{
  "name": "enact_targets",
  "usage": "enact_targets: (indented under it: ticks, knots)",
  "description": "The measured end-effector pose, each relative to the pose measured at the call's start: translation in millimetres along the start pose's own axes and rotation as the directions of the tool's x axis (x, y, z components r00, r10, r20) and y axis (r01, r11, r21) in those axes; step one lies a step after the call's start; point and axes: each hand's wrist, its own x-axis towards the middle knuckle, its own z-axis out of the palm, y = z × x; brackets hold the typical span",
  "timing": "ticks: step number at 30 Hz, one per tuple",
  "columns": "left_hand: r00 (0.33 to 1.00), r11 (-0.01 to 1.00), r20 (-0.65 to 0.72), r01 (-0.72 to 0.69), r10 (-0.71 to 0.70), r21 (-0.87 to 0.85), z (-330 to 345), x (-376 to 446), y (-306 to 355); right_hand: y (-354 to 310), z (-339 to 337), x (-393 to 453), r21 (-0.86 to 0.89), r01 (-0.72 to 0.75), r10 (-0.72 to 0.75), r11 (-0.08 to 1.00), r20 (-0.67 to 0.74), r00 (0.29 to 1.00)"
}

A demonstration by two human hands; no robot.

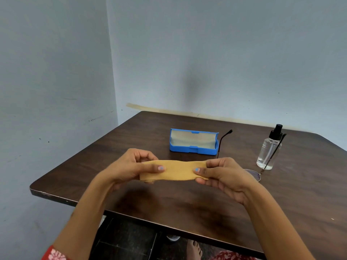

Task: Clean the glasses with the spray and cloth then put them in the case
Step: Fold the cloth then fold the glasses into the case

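Observation:
A folded yellow cloth is stretched between my left hand and my right hand, held above the dark wooden table. Each hand pinches one end of it. The glasses lie on the table to the right, partly hidden behind my right hand, with their thin dark arms pointing away from me. A clear spray bottle with a black nozzle stands just beyond them. The blue glasses case lies with its lid up, its pale lining showing, behind the cloth.
The table stands in a corner between two pale blue walls. Its left edge and front edge are close to my forearms. A bare foot and dark floor show under the front edge.

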Motion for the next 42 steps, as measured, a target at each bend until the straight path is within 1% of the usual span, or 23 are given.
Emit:
enact_targets:
  ticks: [2,3,4,6,7,9,11,12,14,16,20,23,26,30,35,40,42]
  knots:
    - [0.998,0.998,0.008,0.056,-0.056,0.036,-13,2,-1,1,3,8,0.016,-0.024,0.025,1.000,-0.051,0.998]
    - [0.997,0.997,0.004,0.077,-0.077,0.025,-19,3,-2,2,5,13,0.004,-0.021,0.022,1.000,-0.089,0.996]
    - [0.995,0.995,-0.014,0.096,-0.096,-0.007,-25,7,-4,5,9,20,-0.023,-0.006,0.003,1.000,-0.134,0.991]
    - [0.987,0.987,-0.089,0.125,-0.134,-0.101,-32,16,-4,10,20,36,-0.119,0.072,-0.100,0.990,-0.244,0.965]
    - [0.980,0.980,-0.133,0.129,-0.150,-0.152,-31,22,-2,13,27,45,-0.183,0.125,-0.179,0.975,-0.319,0.931]
    - [0.955,0.967,-0.230,0.134,-0.184,-0.216,-25,37,2,16,41,63,-0.306,0.186,-0.316,0.934,-0.462,0.828]
    - [0.923,0.953,-0.315,0.138,-0.223,-0.270,-18,55,6,14,52,76,-0.372,0.205,-0.398,0.905,-0.576,0.714]
    - [0.901,0.946,-0.361,0.136,-0.241,-0.294,-15,64,7,13,54,82,-0.374,0.225,-0.421,0.900,-0.611,0.670]
    - [0.853,0.937,-0.445,0.132,-0.274,-0.324,-9,83,7,11,55,93,-0.382,0.247,-0.449,0.891,-0.661,0.601]
    - [0.821,0.934,-0.496,0.120,-0.284,-0.336,0,98,6,12,52,105,-0.417,0.231,-0.472,0.879,-0.699,0.537]
    - [0.808,0.947,-0.530,0.101,-0.258,-0.306,25,121,5,15,43,124,-0.434,0.154,-0.456,0.888,-0.780,0.429]
    - [0.768,0.965,-0.596,0.110,-0.235,-0.238,40,132,3,14,35,131,-0.437,0.136,-0.454,0.889,-0.807,0.377]
    - [0.728,0.985,-0.664,0.117,-0.169,-0.123,49,139,0,13,27,136,-0.443,0.124,-0.457,0.888,-0.817,0.352]
    - [0.711,0.993,-0.701,0.115,-0.060,0.031,55,145,-4,14,15,142,-0.448,0.105,-0.455,0.888,-0.823,0.340]
    - [0.703,0.985,-0.711,0.113,0.013,0.129,55,148,-9,11,11,142,-0.437,0.111,-0.444,0.893,-0.811,0.381]
    - [0.678,0.973,-0.730,0.103,0.084,0.208,56,149,-15,9,7,141,-0.453,0.076,-0.444,0.888,-0.802,0.400]
    - [0.677,0.969,-0.730,0.106,0.095,0.224,57,149,-15,8,7,140,-0.447,0.075,-0.438,0.892,-0.807,0.397]
